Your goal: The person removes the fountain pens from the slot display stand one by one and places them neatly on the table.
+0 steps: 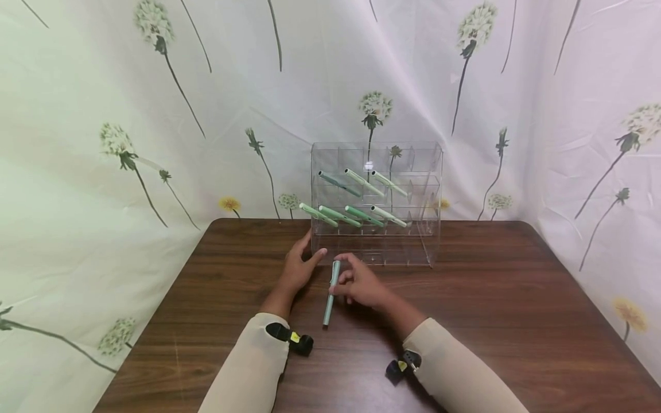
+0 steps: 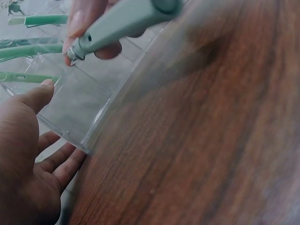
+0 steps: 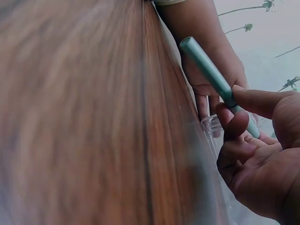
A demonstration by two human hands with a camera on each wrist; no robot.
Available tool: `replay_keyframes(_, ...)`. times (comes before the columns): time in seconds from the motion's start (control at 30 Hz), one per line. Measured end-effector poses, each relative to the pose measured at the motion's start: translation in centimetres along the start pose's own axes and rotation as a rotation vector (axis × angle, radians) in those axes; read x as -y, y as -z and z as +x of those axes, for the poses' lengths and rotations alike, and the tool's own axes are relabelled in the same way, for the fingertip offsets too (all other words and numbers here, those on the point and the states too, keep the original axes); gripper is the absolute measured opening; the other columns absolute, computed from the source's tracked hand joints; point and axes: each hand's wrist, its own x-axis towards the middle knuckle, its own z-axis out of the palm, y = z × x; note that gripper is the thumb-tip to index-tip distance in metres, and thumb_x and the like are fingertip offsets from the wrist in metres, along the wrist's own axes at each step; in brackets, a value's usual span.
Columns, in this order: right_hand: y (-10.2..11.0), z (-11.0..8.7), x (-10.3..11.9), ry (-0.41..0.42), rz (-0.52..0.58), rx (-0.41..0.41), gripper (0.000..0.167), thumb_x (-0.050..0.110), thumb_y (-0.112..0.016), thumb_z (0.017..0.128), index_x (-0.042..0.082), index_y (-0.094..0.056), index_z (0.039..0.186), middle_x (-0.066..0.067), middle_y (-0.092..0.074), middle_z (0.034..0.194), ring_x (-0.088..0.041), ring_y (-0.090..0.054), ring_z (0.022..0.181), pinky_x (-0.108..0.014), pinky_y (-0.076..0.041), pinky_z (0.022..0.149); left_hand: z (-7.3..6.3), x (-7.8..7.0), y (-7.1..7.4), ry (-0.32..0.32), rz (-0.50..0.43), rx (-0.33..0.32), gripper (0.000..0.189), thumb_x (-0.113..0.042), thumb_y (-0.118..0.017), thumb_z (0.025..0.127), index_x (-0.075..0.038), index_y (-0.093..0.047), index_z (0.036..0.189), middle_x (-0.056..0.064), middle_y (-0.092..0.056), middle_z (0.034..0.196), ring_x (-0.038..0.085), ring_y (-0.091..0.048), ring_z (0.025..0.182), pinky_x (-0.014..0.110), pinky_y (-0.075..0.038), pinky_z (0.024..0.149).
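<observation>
My right hand (image 1: 361,285) pinches a pale teal pen (image 1: 329,304) between thumb and fingers, its cap end up by the index finger and its other end slanting down toward me. In the right wrist view the same pen (image 3: 206,66) sticks out past the thumb. My left hand (image 1: 298,267) touches the left side of a clear acrylic pen rack (image 1: 427,244), low down. Its thumb is stretched out in front, and its fingers (image 2: 65,166) lie fairly straight along the outer side. The pen is in front of the rack's bottom tier.
Three pens rest in the rack's upper-middle tier, one dark teal pen (image 1: 339,183) and two pale green. Several green pens stand tilted in the tier below, including a mid-green pen (image 1: 364,215). The rack stands near the back edge of a brown wooden table (image 1: 490,321), before a flower-print curtain (image 1: 232,74).
</observation>
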Motion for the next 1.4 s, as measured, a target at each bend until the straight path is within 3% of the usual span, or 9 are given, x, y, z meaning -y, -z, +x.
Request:
replay_keyframes(0.33, -0.9, 0.7, -0.8, 0.023, -0.031, 0.009, 0.071, 0.0, -0.08, 0.095, 0.004, -0.043, 0.156, -0.002, -0.068, 0.084, -0.013, -0.053, 0.055, -0.028, -0.048, 0.056, 0.0, -0.2, 0.0, 0.019, 0.027, 0.005, 0.077, -0.036, -0.076, 0.105, -0.03, -0.038, 0.172, 0.015, -0.05, 0.168, 0.037, -0.043, 0.159, 0.061, -0.033, 0.131)
replay_keyframes(0.6, -1.3, 1.3, -1.4, 0.022, -0.067, 0.032, 0.072, 0.001, -0.084, 0.093, 0.0, -0.049, 0.156, -0.003, -0.07, 0.085, -0.013, -0.055, 0.057, -0.028, -0.049, 0.056, -0.1, 0.0, 0.1, 0.013, 0.029, -0.004, 0.075, -0.035, -0.077, 0.105, -0.029, -0.042, 0.17, 0.016, -0.051, 0.167, 0.038, -0.044, 0.159, 0.06, -0.033, 0.131)
replay_keyframes(0.97, -1.4, 1.8, -1.2, -0.015, -0.047, 0.06, 0.071, 0.001, -0.086, 0.089, -0.003, -0.053, 0.152, 0.0, -0.068, 0.08, -0.013, -0.054, 0.058, -0.028, -0.047, 0.055, 0.1, 0.2, 0.3, 0.005, 0.027, -0.002, 0.076, -0.038, -0.076, 0.105, -0.029, -0.039, 0.171, 0.014, -0.048, 0.17, 0.036, -0.042, 0.161, 0.06, -0.032, 0.132)
replay_keyframes(1.4, -1.2, 1.8, -1.4, -0.054, -0.113, 0.059, 0.076, 0.008, -0.09, 0.089, -0.004, -0.055, 0.155, 0.002, -0.064, 0.074, -0.01, -0.049, 0.054, -0.027, -0.045, 0.054, 0.0, 0.2, 0.1, 0.012, 0.059, 0.002, 0.075, -0.039, -0.074, 0.106, -0.029, -0.039, 0.171, 0.015, -0.047, 0.171, 0.037, -0.041, 0.161, 0.059, -0.032, 0.132)
